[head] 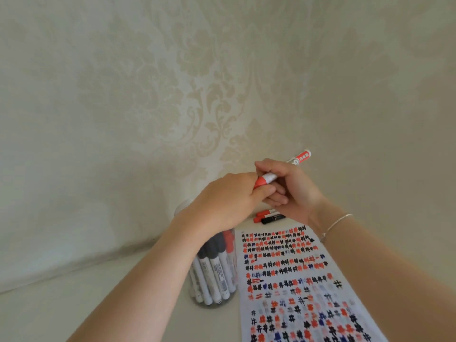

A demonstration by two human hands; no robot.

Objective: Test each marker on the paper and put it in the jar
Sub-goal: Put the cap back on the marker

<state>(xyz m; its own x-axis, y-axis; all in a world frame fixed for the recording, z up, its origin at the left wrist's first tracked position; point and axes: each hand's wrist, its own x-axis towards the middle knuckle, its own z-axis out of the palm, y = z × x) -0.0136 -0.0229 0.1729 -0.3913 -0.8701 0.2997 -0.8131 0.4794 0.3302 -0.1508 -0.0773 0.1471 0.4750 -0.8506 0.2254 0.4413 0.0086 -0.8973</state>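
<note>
I hold a red marker (283, 169) in the air with both hands, above the far end of the paper (296, 280). My right hand (291, 191) grips its white barrel, the tail pointing up and right. My left hand (229, 196) is curled round its red cap end. The paper lies on the table, covered with rows of red, black and blue hash marks. A clear jar (212, 272) stands left of the paper under my left wrist, holding several markers with dark and red caps.
Three loose markers (269, 217), two red and one black, lie on the table just beyond the paper's far edge, partly behind my right hand. A patterned cream wall rises close behind the white table (74, 304).
</note>
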